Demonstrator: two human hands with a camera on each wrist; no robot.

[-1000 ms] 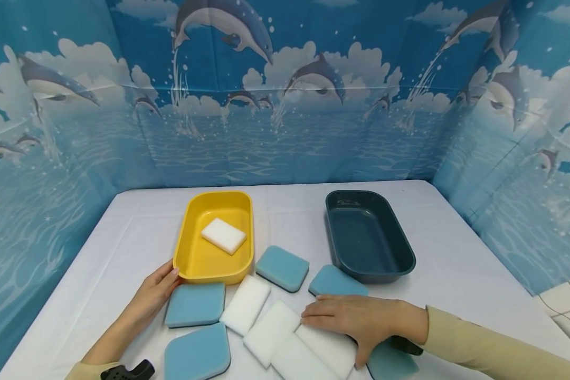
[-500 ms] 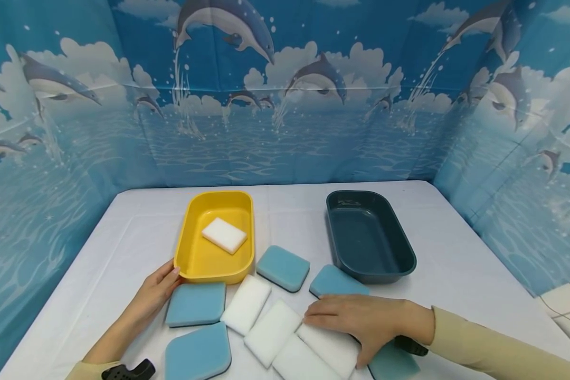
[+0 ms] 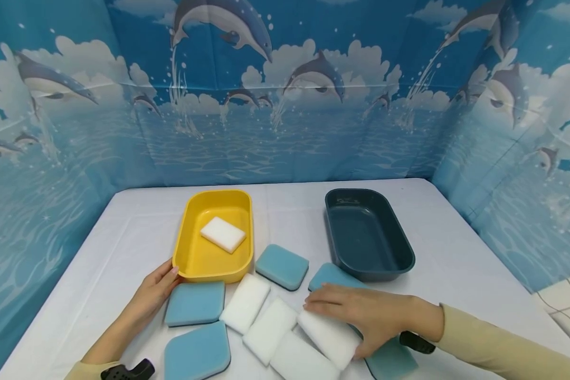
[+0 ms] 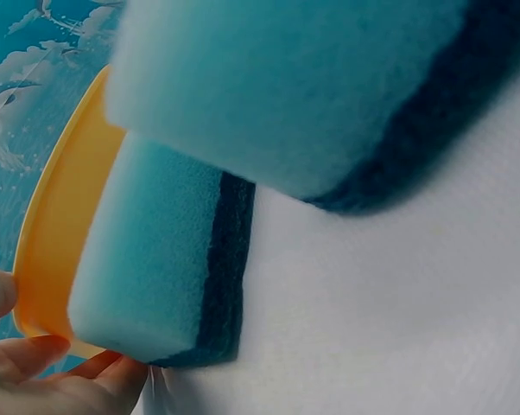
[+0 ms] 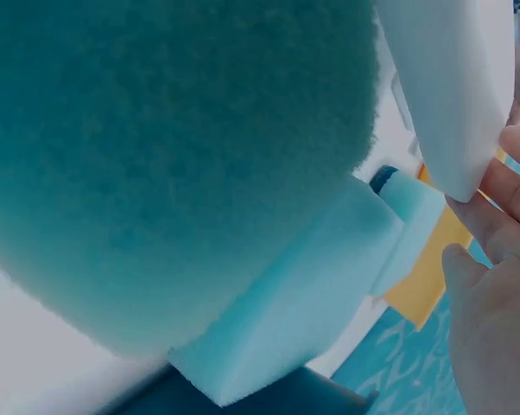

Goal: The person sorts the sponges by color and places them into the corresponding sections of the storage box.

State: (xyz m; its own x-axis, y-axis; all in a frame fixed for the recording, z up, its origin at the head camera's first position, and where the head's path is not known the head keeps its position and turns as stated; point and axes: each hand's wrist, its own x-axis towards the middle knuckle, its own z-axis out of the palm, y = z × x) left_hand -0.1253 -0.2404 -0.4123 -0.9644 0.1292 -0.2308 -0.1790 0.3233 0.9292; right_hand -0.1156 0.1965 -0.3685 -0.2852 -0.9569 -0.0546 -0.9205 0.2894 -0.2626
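At the near middle of the desk [image 3: 290, 211], a white sponge [image 3: 330, 338] is gripped between the fingers and thumb of the right hand [image 3: 366, 319], while the left hand [image 3: 157, 285] holds the near left corner of the yellow tray [image 3: 187, 256]. The right wrist view shows the gripped sponge's narrow end against the fingers; the head view shows mostly its broad face. Only from the head can one see another white sponge [image 3: 223, 235] lying in the yellow tray and the inside of the dark tray [image 3: 370, 237] to the right. The left wrist view brings out the thick dark layer beneath the near left blue sponges [image 4: 156, 251], a mere thin edge from above. The right hand partly covers the far blue sponge [image 3: 334, 275], and the wrist overlaps a near right blue sponge [image 3: 391, 361]. The nearest loose white sponge [image 3: 304, 359] is cut off below. A blurred blue sponge fills much of the right wrist view, and that hand runs off its edge. Whether the gripped sponge touches the desk, I cannot tell.
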